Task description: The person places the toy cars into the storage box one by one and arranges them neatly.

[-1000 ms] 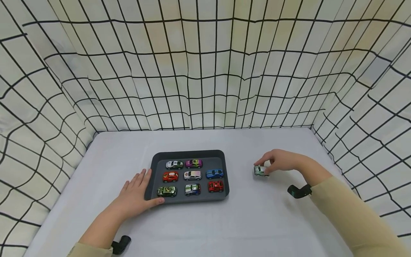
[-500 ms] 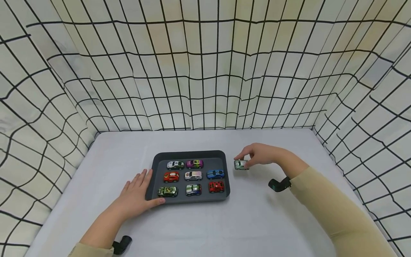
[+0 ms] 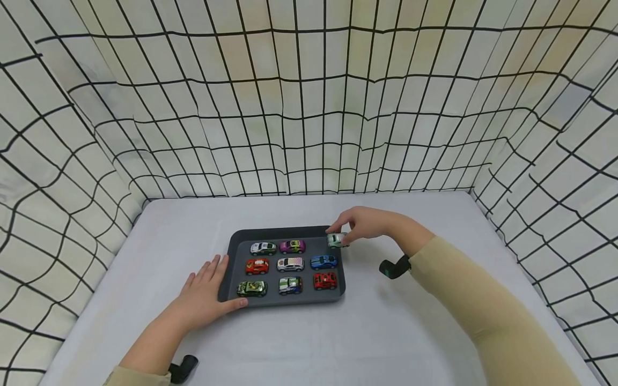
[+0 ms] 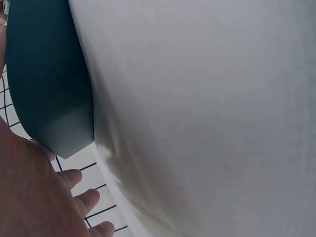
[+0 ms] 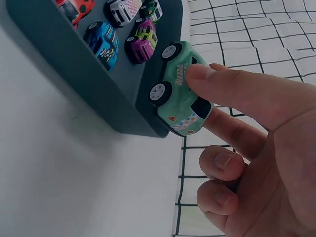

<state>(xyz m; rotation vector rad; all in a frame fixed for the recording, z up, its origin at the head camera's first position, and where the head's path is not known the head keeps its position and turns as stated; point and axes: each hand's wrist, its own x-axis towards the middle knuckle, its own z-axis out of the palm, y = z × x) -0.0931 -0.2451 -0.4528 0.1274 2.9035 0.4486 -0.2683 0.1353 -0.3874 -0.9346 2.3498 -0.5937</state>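
My right hand point(image 3: 369, 222) pinches a mint-green toy car point(image 5: 180, 91) between thumb and fingers, over the back right corner of the dark grey tray point(image 3: 289, 303). In the head view this car overlaps the tray's right rim. My left hand point(image 3: 205, 292) lies with straight fingers along the tray's left edge, thumb at the front rim. Several toy cars stand in rows in the tray, among them a blue car point(image 3: 323, 261), a purple car point(image 3: 292, 246), a red car point(image 3: 325, 280) and a camouflage car point(image 3: 251, 288). The left wrist view shows the tray wall point(image 4: 49, 74) beside the left fingers.
A white cloth covers the table point(image 3: 299, 348) under the tray. Pale walls with a black grid net point(image 3: 314, 107) close in the back and both sides. Black wrist cameras point(image 3: 395, 266) sit on both wrists.
My right hand has carried the mint-green car leftward from the right part of the table to the tray's back right corner. The left hand stays at the tray.
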